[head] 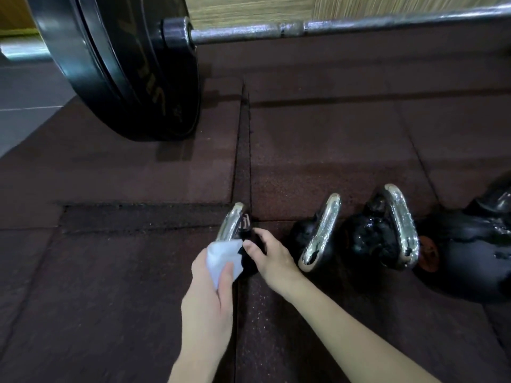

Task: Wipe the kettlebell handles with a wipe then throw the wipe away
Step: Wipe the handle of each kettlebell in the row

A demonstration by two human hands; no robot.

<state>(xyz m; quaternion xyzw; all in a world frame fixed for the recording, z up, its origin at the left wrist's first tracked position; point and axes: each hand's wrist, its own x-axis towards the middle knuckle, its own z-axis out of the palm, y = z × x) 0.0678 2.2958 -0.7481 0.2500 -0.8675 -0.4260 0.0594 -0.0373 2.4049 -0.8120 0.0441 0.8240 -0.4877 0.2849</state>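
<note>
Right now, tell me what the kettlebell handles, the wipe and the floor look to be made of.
Kettlebell handles: polished, chrome-like metal, with bright mirror glints.
Wipe: thin white cloth or paper, soft and crumpled in the left hand; which one is unclear.
Floor: dark speckled tiles with seams, probably matte rubber.

The scene is dim, with dark reddish-brown rubber floor tiles [331,150] soaking up most light. Overhead light glints hard off the chrome kettlebell handles [322,230] below the long steel barbell shaft [359,24], which bows from wide-angle distortion. The black weight plate [116,64] casts a soft shadow beneath itself. Detail is soft and grainy.
</note>
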